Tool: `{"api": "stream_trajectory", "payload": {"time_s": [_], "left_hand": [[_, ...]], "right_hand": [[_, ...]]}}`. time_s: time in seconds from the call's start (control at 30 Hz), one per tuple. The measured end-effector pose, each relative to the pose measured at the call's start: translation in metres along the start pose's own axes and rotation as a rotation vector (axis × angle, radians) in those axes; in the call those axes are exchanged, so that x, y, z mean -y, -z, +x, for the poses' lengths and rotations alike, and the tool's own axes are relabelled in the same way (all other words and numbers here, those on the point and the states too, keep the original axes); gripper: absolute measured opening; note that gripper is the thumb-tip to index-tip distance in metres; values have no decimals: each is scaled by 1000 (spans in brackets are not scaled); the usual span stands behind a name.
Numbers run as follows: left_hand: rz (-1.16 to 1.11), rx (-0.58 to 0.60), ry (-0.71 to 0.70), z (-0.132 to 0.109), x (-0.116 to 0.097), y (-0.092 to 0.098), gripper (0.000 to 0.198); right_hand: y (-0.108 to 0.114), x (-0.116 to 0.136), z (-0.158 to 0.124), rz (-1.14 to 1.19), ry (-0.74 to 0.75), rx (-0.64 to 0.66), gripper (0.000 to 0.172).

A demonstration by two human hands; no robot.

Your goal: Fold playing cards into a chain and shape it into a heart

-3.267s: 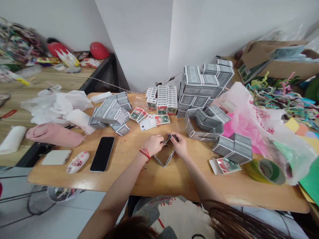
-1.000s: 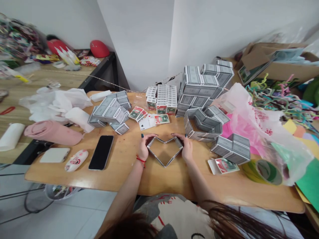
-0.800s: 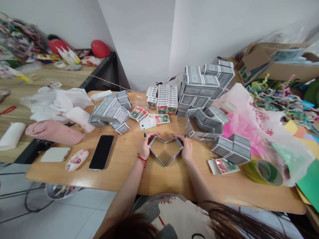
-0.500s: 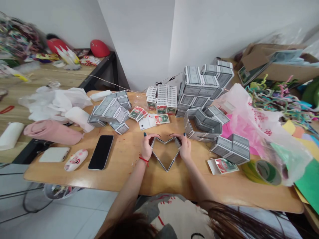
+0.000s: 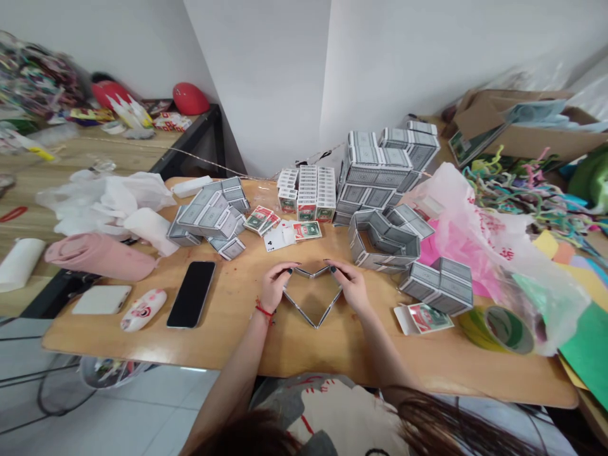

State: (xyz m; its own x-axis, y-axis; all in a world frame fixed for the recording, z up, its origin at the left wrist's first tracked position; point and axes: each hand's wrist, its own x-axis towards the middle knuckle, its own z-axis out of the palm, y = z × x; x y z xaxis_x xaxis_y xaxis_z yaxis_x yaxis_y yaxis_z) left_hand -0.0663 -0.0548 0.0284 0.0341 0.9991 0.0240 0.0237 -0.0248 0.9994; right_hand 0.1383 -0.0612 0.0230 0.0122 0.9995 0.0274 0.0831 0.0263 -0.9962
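A heart-shaped frame of folded playing cards [image 5: 301, 308] stands on the wooden table, its point toward my body. My left hand [image 5: 276, 285] pinches the frame's upper left side, thumb on the inside. On the opposite side, my right hand [image 5: 348, 284] grips the upper right part between thumb and fingers. Just beyond the frame lie loose cards [image 5: 280, 237] and small red-and-green card packs [image 5: 259, 218]. A joined ring of grey card pieces [image 5: 384, 258] sits to the right of my right hand.
Tall grey card blocks [image 5: 375, 166] and upright card boxes [image 5: 307, 190] stand at the back. Left are a phone [image 5: 191, 294], a pink roll [image 5: 101, 255] and a folded card structure [image 5: 211, 212]. Right are yellow tape [image 5: 498, 329], an opened card box [image 5: 430, 318] and a plastic bag [image 5: 503, 247].
Both thumbs have moved from outward-pointing to the inside of the heart's upper lobes. My left hand and wrist have shifted slightly left. The heart frame stays nearly in place.
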Motion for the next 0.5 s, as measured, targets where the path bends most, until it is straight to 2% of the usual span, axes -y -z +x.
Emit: {"api": "stream_trajectory", "payload": {"time_s": [0.5], "left_hand": [[87, 29, -13, -4, 3, 8, 24]], "right_hand": [[8, -8, -3, 3, 20, 70, 32]]}}
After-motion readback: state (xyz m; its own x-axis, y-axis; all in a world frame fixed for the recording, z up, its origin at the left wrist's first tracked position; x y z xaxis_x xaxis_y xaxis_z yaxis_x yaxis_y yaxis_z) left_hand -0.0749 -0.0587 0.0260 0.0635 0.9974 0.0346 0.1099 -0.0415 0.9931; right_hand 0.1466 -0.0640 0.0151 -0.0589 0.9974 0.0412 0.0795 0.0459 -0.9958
